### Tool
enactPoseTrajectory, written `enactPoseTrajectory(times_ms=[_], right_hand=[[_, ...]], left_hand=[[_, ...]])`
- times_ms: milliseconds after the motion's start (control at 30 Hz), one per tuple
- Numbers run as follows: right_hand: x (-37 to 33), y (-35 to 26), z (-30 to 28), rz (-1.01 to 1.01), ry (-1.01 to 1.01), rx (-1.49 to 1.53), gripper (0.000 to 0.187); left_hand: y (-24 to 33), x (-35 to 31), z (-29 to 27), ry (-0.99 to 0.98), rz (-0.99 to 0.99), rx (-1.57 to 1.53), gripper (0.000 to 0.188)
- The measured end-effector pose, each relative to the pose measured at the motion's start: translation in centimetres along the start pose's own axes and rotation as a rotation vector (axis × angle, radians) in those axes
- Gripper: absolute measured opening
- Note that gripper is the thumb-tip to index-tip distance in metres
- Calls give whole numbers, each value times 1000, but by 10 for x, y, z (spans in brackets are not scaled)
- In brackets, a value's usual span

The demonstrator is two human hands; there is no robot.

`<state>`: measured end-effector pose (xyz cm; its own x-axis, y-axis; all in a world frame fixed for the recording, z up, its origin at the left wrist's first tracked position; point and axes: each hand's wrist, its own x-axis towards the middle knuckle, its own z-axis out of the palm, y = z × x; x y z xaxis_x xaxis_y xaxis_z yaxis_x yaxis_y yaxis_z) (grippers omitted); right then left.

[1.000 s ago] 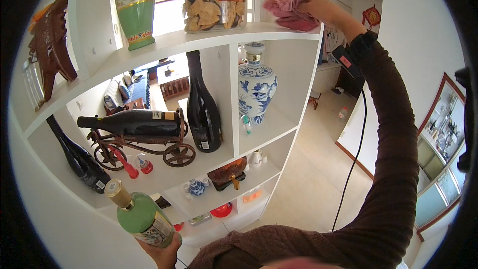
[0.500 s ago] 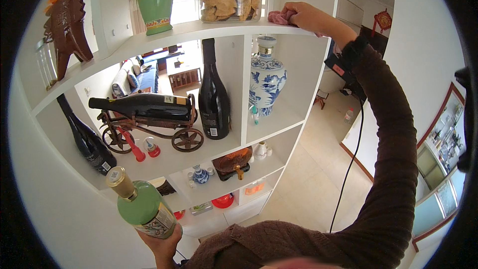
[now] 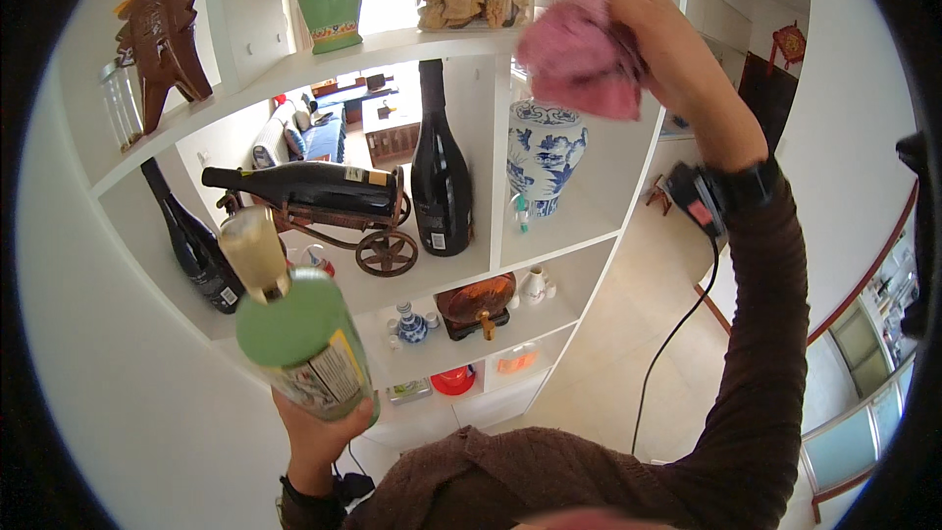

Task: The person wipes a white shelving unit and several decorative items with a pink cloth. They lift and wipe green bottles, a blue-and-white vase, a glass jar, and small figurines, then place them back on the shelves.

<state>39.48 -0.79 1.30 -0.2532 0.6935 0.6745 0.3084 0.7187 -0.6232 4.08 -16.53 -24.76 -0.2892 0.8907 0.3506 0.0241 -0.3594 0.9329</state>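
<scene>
A green bottle (image 3: 294, 319) with a gold cap is gripped low down by my left hand (image 3: 319, 437); it stands nearly upright in front of the shelf unit. My right hand (image 3: 672, 49) is closed around a crumpled pink cloth (image 3: 579, 54), raised off the upper shelf board (image 3: 285, 74). That cloth covers the top of a blue-and-white porcelain vase (image 3: 545, 157) in the compartment behind it. On the upper board, left of the cloth, are a clear jar (image 3: 461, 0) of dried brown pieces and a green-and-white bottle (image 3: 332, 5).
A dark bottle (image 3: 442, 177) stands beside another bottle (image 3: 324, 186) lying in a wheeled metal holder (image 3: 387, 252). A third dark bottle (image 3: 196, 250) leans at the left. A brown carved ornament (image 3: 162, 39) is at upper left. Small ceramics (image 3: 412, 324) sit lower. A black cable (image 3: 672, 334) hangs by my right arm.
My right hand has lifted the pink cloth off the upper board and closer to me. My left hand has raised the green bottle slightly, moving it right. The view has shifted a little.
</scene>
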Motion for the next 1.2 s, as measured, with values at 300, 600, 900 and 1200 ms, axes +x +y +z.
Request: enactPoseTrajectory(times_ms=[300, 600, 900, 1200], right_hand=[[-137, 6, -7, 289, -20, 185, 24], [-263, 20, -18, 560, 228, 209, 22], [-380, 35, -8, 663, 634, 272, 23], [-436, 48, -2, 785, 822, 263, 18]], left_hand=[[125, 82, 75, -430, 295, -61, 70], [225, 174, 245, -710, 536, -196, 61], [209, 262, 382, -522, 704, -169, 87], [173, 295, 436, -444, 379, -255, 92]])
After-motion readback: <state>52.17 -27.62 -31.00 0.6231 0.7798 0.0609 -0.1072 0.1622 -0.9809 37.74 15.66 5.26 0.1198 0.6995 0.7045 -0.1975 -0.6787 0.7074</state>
